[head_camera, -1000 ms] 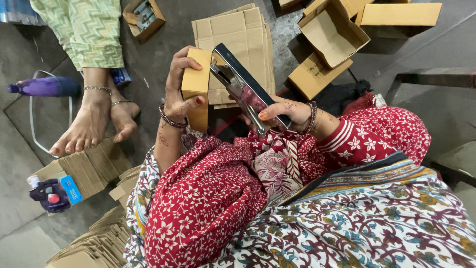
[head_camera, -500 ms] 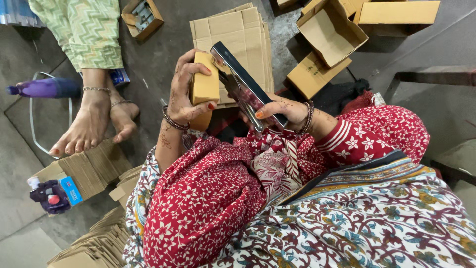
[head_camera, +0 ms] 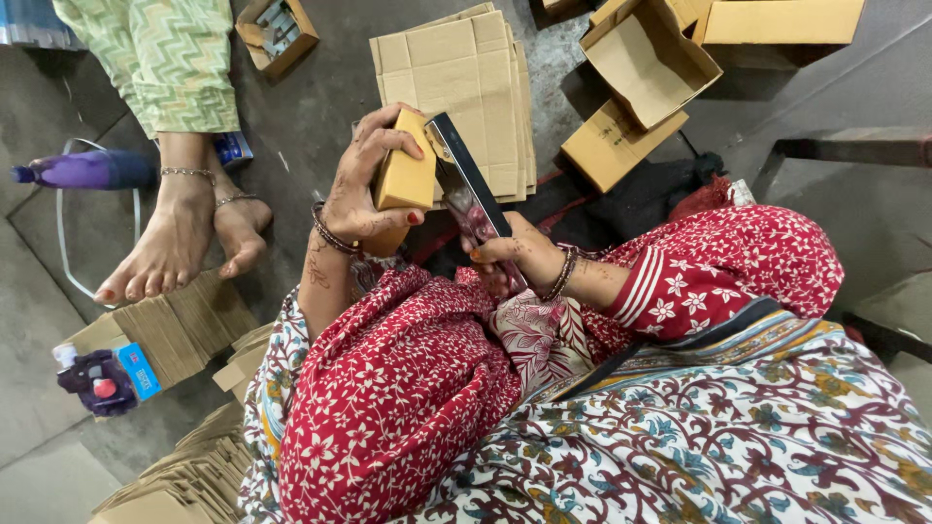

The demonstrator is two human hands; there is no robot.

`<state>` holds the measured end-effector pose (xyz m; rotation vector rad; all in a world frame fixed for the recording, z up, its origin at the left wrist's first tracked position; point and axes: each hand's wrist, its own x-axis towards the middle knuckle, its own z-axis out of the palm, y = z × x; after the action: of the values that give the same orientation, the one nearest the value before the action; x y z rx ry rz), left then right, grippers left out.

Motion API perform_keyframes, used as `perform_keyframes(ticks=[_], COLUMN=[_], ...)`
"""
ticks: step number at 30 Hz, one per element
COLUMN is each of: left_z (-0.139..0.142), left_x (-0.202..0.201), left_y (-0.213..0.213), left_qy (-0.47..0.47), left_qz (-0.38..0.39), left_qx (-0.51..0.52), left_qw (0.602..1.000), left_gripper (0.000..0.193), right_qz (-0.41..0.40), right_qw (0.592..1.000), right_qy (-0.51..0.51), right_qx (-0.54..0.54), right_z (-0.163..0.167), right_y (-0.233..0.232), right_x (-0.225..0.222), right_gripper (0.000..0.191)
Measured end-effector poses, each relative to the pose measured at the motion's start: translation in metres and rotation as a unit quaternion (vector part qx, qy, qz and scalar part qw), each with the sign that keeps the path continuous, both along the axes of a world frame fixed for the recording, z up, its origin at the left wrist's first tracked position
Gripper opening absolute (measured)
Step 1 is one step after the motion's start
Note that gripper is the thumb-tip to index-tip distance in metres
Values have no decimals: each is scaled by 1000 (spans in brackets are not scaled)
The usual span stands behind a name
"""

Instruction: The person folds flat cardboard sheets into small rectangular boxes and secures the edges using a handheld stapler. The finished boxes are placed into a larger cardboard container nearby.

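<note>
Left hand [head_camera: 364, 189] around small cardboard box [head_camera: 406, 177], right hand [head_camera: 500, 254] gripping stapler [head_camera: 468, 189] alongside.

Soft, even daylight is filling the scene, seemingly falling from above, and nothing is burning out. The grey concrete floor [head_camera: 320, 107] is staying dim toward its left and right edges, while the flat stack of tan cardboard sheets [head_camera: 466, 78] near its top edge is catching the most light. A faint shadow is gathering under the open tan cardboard box [head_camera: 646, 63]. A small glint is showing on the long dark metal stapler [head_camera: 466, 184]. The wide lens is bending the corners. Focus is holding sharp across the red floral fabric sleeve [head_camera: 388, 408]; motion blur is not showing.
</note>
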<state>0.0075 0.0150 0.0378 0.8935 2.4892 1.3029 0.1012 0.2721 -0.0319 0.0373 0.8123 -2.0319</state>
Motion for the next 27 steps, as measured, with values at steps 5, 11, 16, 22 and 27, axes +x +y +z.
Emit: perform_keyframes(ticks=[5,11,16,22,27], left_z=[-5,-13,-9,0,-2], left_x=[-4,-5,-6,-6,-6], left_y=[-7,-16,-20,-25,-25], left_qy=[-53,-136,-142,-151,-102], left_qz=[21,16,2,-3,-9], left_qx=[43,152,141,93,50], left_qw=[997,979,980,984,994], left_gripper=[67,68,66,66,68], right_qz=[93,155,133,144,159], right_qw=[993,973,974,961,957], right_qy=[56,153,176,211,193], right_qx=[-52,-71,40,104,145], right_z=[4,-1,-2,10,22], right_y=[9,16,14,14,14], right_x=[-23,-21,-15,-19,-17], right_gripper=[69,69,47,27,19])
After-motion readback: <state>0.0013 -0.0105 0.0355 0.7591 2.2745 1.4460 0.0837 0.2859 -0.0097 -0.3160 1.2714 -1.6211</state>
